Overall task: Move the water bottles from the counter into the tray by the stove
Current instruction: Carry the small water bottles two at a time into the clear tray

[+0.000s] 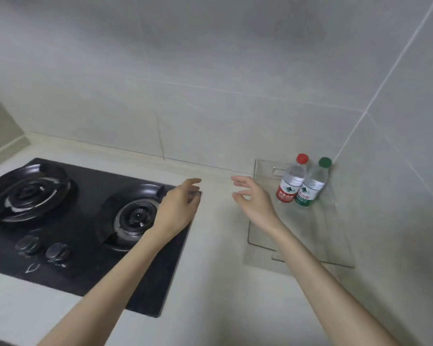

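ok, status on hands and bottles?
Left hand, right hand open, empty. Red-capped clear plastic bottle and green-capped clear plastic bottle upright, side by side in clear plastic tray. Nothing blocking.

Open counter runs between the stove and the clear tray, and the tray's near half lies free, but the red-capped bottle and green-capped bottle stand touching in its far corner, close against the side wall.
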`<action>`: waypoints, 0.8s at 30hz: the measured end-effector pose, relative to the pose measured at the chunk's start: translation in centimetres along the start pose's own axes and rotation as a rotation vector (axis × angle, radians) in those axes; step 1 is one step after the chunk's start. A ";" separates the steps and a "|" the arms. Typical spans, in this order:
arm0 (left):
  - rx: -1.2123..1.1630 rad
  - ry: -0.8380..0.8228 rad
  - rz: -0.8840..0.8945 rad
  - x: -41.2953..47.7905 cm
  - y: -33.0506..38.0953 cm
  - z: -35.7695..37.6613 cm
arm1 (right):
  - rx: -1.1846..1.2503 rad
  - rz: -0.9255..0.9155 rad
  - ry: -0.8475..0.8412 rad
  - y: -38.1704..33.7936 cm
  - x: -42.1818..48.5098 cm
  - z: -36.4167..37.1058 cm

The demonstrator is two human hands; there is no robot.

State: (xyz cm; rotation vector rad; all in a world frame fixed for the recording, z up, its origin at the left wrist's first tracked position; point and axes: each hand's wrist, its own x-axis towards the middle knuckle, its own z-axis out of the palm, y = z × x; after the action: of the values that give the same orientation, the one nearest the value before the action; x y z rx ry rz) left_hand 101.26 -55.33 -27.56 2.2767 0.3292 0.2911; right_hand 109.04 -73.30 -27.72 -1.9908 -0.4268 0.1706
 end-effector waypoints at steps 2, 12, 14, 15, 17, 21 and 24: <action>-0.004 0.026 -0.057 -2.3 -1.9 -2.5 | 0.003 -0.016 -0.090 -0.9 -1.4 2.2; 0.000 0.207 -0.389 -14.9 -10.4 -13.2 | -0.092 -0.148 -0.584 -7.3 -6.6 16.0; 0.004 0.267 -0.440 -17.8 -12.1 -15.7 | -0.109 -0.200 -0.670 -9.4 -7.8 19.4; 0.009 0.291 -0.461 -19.0 -12.8 -16.7 | -0.126 -0.226 -0.701 -10.3 -8.4 20.8; 0.015 0.361 -0.501 -22.5 -14.7 -19.7 | -0.152 -0.295 -0.781 -12.8 -10.2 24.7; 0.037 0.482 -0.569 -29.7 -18.7 -25.4 | -0.162 -0.402 -0.908 -17.8 -14.7 32.5; 0.052 0.550 -0.641 -35.5 -22.0 -29.9 | -0.167 -0.469 -0.977 -21.2 -18.8 38.8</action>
State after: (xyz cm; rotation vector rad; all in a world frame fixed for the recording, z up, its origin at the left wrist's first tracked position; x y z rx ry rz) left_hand 55.49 -32.08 -28.17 1.9739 1.3206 0.5650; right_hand 75.07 -39.28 -27.35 -1.7887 -1.5438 0.8341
